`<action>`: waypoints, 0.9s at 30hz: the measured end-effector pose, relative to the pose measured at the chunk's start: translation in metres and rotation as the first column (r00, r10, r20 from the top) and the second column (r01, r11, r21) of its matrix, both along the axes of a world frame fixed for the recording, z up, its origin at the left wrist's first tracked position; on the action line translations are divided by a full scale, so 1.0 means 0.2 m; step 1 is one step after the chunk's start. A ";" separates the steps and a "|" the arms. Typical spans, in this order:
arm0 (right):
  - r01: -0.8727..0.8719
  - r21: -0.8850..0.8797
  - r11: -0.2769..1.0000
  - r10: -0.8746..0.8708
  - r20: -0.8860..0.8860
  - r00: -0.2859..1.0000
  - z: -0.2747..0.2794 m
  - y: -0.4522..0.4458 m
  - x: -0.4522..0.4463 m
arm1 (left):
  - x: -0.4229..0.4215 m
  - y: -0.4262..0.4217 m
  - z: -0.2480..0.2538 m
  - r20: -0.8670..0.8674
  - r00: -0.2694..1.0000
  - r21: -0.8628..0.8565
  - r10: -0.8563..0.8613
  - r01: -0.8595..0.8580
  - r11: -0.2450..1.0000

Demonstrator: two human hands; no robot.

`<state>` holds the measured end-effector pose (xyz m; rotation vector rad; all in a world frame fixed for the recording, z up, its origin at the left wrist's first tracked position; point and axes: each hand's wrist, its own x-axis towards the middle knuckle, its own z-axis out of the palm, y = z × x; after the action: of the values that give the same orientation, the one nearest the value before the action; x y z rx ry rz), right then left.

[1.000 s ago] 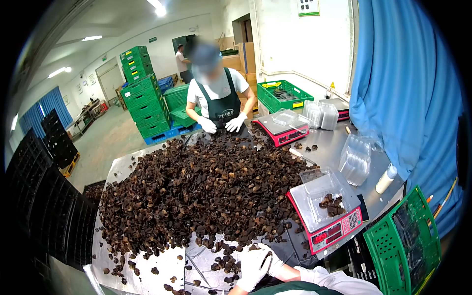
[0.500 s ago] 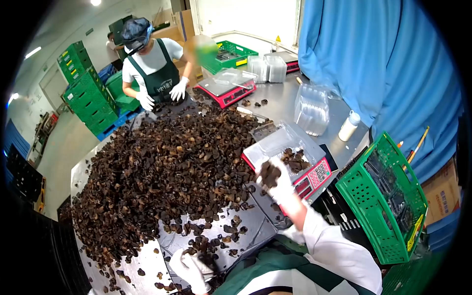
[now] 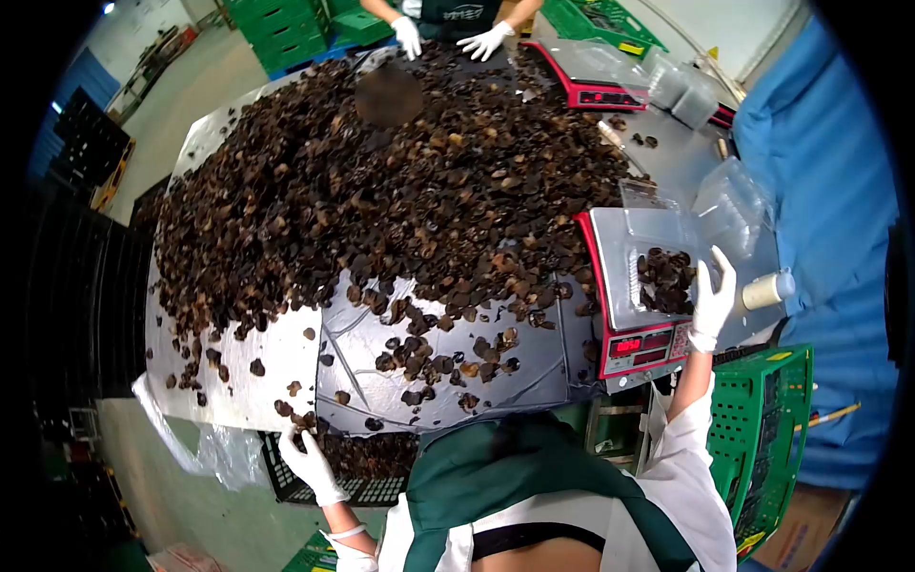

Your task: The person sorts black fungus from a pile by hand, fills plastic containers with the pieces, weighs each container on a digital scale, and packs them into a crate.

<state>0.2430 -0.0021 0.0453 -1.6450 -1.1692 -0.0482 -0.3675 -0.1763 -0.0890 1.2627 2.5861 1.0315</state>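
My right hand [image 3: 714, 295], white-gloved, is at the right side of a clear plastic tray on the red scale [image 3: 624, 315], its fingers apart beside the dark dried pieces [image 3: 665, 278] in the tray. White-gloved too, my left hand [image 3: 310, 465] is at the table's near edge, fingers spread and touching or close to a few loose pieces [image 3: 297, 416]. Between and beyond my hands lies a large heap of dark brown pieces [image 3: 400, 191], with smaller clusters [image 3: 419, 360] on the dark sheet nearer to me.
Across the table [image 3: 238, 381], a co-worker's gloved hands [image 3: 486, 41] rest near the heap. A second scale [image 3: 596, 76], stacked clear trays [image 3: 729, 200] and a white bottle [image 3: 767, 290] stand at the right. A green crate [image 3: 762, 429] is at my right; below the edge is a black crate [image 3: 381, 489].
My right hand has gone from over the scale, holding dark pieces, to the tray's right side, fingers now apart. My left hand has moved left to the table edge. The view has shifted downward.
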 end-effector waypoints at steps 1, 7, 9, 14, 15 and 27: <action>-0.048 0.018 0.999 0.050 -0.106 0.993 0.05 -0.03 -0.11 | 0.00 -0.02 0.01 -0.223 0.974 -0.028 -0.042 0.037 0.999; -0.642 -0.507 0.576 0.661 -0.174 0.730 -0.22 -0.14 -0.62 | 0.29 0.22 0.09 -0.055 0.935 -0.047 -0.350 0.347 0.937; -0.561 -0.745 0.361 0.762 -0.111 0.638 -0.42 -0.16 -0.70 | 0.39 0.38 0.05 0.016 0.892 0.010 -0.451 0.451 0.893; -0.318 -0.908 0.274 0.820 0.048 0.570 -0.54 -0.16 -0.99 | 0.63 0.71 -0.09 0.039 0.790 0.073 -0.611 0.608 0.791; -0.387 -0.875 0.289 0.835 0.033 0.549 -0.57 -0.16 -1.04 | 0.68 0.74 -0.08 -0.003 0.761 0.069 -0.649 0.648 0.759; -0.600 -0.800 -0.017 0.960 -0.181 0.214 -0.79 -0.31 -2.00 | 0.20 0.35 -0.10 0.124 0.678 0.044 -0.724 0.725 0.687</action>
<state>-0.1574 -0.0634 -0.1122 -1.2201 -2.7314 1.0990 -0.3265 -0.1064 -0.1083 1.8988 1.6780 0.8681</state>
